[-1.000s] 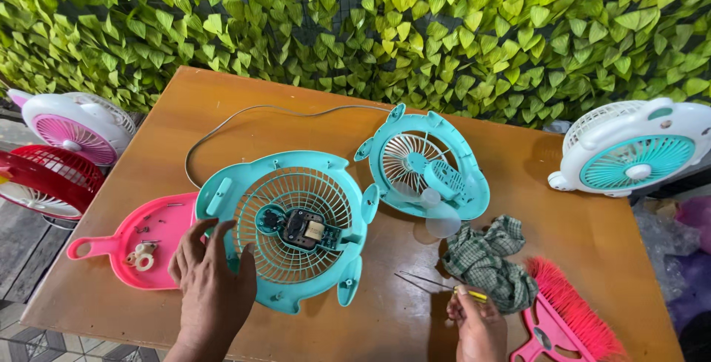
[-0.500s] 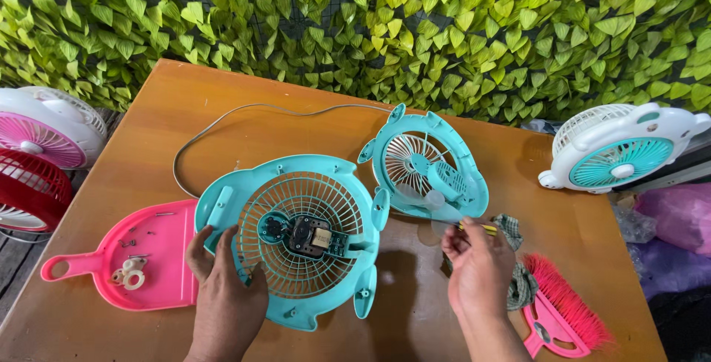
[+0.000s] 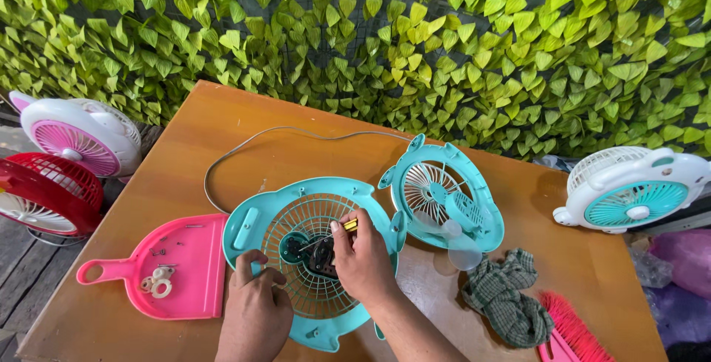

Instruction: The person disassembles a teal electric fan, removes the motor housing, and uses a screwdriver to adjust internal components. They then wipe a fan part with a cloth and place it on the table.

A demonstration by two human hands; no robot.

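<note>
Meanwhile pink dustpan (image 3: 194,258) holds white rings (image 3: 157,285), small screws (image 3: 159,251).

The left hand (image 3: 255,316) lies palm down, fingers curled, their tips pressing forward and the thumb tucked beside them. The right hand (image 3: 361,260) reaches across just ahead of it, forearm slanting in from the lower right, thumb and forefinger pinched together, the remaining fingers folded under the palm.
</note>
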